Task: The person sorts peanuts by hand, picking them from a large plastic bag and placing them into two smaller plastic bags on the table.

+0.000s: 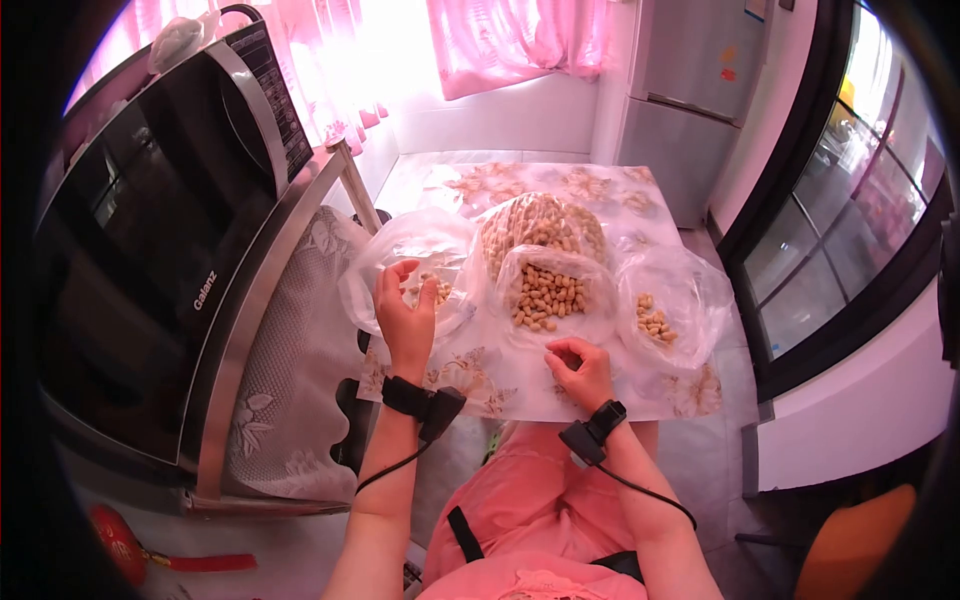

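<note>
My left hand (406, 310) hovers over the open clear plastic bag on the left (375, 262), its thumb and fingers apart with nothing seen between them. A few peanuts (443, 290) lie in that bag beside the thumb. My right hand (584, 371) is at the near side of the middle bag, fingers curled in toward the thumb; whatever they hold, if anything, is hidden. The large middle bag bulges with unshelled peanuts (548, 293), which show through its open mouth. On the right, another open plastic bag (700, 300) contains a small heap of peanuts (655, 322).
A flowered cloth covers the small table (690, 395). Close on the left stands a black microwave (130, 260) on a metal-framed stand (225, 400). Behind the table is a grey fridge (680, 130); a dark-framed glass door (800, 230) is to the right. An orange seat (858, 545) stands lower right.
</note>
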Action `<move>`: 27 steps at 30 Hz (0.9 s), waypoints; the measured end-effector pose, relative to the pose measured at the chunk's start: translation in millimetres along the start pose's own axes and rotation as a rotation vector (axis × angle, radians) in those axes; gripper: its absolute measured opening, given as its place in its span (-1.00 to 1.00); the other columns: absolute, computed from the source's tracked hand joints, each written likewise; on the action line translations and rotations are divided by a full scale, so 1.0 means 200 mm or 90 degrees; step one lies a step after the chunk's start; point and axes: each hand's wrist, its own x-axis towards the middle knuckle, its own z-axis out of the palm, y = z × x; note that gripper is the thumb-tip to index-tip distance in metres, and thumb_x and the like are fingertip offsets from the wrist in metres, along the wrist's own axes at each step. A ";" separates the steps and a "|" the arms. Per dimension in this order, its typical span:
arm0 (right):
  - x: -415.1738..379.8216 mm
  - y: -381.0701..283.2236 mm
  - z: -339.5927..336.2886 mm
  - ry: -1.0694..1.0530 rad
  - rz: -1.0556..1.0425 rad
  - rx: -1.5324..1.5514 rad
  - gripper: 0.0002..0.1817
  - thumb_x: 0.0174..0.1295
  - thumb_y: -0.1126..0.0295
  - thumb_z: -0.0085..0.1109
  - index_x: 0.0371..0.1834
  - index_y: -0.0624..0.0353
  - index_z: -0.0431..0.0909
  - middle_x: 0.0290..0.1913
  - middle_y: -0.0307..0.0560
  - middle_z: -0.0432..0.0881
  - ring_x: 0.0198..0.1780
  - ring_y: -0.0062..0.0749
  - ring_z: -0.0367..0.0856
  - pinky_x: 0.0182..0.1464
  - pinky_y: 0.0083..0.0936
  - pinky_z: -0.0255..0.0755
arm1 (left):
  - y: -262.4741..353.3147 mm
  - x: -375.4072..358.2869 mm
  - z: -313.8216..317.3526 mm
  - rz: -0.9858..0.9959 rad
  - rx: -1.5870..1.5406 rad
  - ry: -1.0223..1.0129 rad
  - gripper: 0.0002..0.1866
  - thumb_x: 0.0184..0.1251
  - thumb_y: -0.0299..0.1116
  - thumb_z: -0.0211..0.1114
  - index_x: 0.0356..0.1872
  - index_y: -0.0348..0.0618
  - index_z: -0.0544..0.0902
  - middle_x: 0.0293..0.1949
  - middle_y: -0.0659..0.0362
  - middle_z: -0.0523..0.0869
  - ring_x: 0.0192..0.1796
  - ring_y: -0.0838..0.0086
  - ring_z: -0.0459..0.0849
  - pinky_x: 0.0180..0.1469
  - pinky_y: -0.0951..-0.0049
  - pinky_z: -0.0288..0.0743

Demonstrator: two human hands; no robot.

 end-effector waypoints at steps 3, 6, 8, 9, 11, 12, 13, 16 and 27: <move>0.01 0.02 0.00 -0.002 -0.005 0.000 -0.80 0.20 0.43 0.41 -0.14 0.23 0.75 -0.31 -0.13 0.77 -0.32 -0.55 0.71 -0.21 -0.58 0.58 | 0.05 -0.09 0.06 0.048 0.031 -0.003 -0.79 0.22 -0.56 0.37 -0.12 -0.21 0.64 -0.13 0.06 0.67 -0.05 0.20 0.64 0.02 0.27 0.52; 0.00 0.01 0.00 -0.005 -0.002 0.002 -0.80 0.20 0.43 0.41 -0.14 0.24 0.75 -0.31 -0.12 0.78 -0.32 -0.54 0.72 -0.21 -0.57 0.59 | 0.05 -0.25 0.22 0.056 -0.035 -0.250 -0.76 0.18 -0.60 0.34 -0.12 -0.21 0.65 -0.08 0.04 0.66 0.00 0.10 0.64 0.07 0.19 0.52; 0.01 0.00 0.00 0.001 -0.007 0.002 -0.80 0.20 0.43 0.41 -0.13 0.24 0.75 -0.30 -0.12 0.78 -0.32 -0.53 0.73 -0.20 -0.56 0.60 | 0.02 -0.34 0.33 0.085 -0.029 -0.301 -0.75 0.16 -0.62 0.31 -0.12 -0.20 0.66 -0.06 0.04 0.67 0.03 0.07 0.63 0.09 0.17 0.52; 0.01 0.01 0.00 -0.001 -0.006 0.002 -0.80 0.20 0.43 0.41 -0.13 0.25 0.74 -0.29 -0.11 0.78 -0.31 -0.52 0.74 -0.21 -0.55 0.60 | 0.02 -0.37 0.37 0.123 0.015 -0.299 -0.75 0.15 -0.63 0.29 -0.12 -0.20 0.66 -0.05 0.05 0.67 0.06 0.07 0.62 0.12 0.16 0.52; 0.01 0.03 0.00 0.004 -0.024 0.004 -0.79 0.20 0.43 0.41 -0.13 0.26 0.74 -0.27 -0.08 0.79 -0.31 -0.50 0.76 -0.22 -0.55 0.61 | -0.03 -0.40 0.44 0.165 0.074 -0.305 -0.72 0.13 -0.62 0.23 -0.12 -0.19 0.68 -0.05 0.06 0.66 0.12 0.10 0.58 0.16 0.15 0.51; 0.00 0.03 0.01 0.009 -0.025 0.004 -0.79 0.20 0.43 0.41 -0.13 0.26 0.74 -0.27 -0.08 0.79 -0.31 -0.50 0.76 -0.22 -0.55 0.61 | -0.06 -0.40 0.46 0.168 0.072 -0.307 -0.72 0.13 -0.62 0.23 -0.12 -0.19 0.68 -0.05 0.06 0.66 0.12 0.10 0.58 0.16 0.15 0.51; 0.00 0.03 0.01 0.009 -0.028 0.004 -0.80 0.20 0.43 0.40 -0.13 0.26 0.74 -0.27 -0.08 0.79 -0.31 -0.50 0.76 -0.22 -0.55 0.61 | -0.08 -0.41 0.47 0.172 0.110 -0.324 -0.70 0.13 -0.62 0.23 -0.09 -0.18 0.68 -0.07 0.06 0.66 0.10 0.10 0.59 0.14 0.14 0.51; 0.01 0.04 0.00 0.010 -0.032 0.011 -0.80 0.21 0.44 0.40 -0.14 0.26 0.73 -0.28 -0.08 0.79 -0.32 -0.50 0.75 -0.22 -0.55 0.61 | -0.11 -0.42 0.48 0.174 0.144 -0.343 -0.67 0.13 -0.63 0.24 -0.06 -0.15 0.69 -0.10 0.06 0.66 0.04 0.07 0.62 0.09 0.12 0.53; 0.00 0.02 0.00 0.062 -0.039 0.013 -0.88 0.24 0.46 0.37 -0.20 0.26 0.74 -0.34 -0.11 0.77 -0.36 -0.53 0.73 -0.28 -0.57 0.58 | -0.08 -0.39 0.56 0.116 0.211 -0.327 -0.83 0.19 -0.49 0.35 -0.18 -0.09 0.71 -0.24 0.04 0.64 -0.12 0.08 0.68 -0.11 0.10 0.57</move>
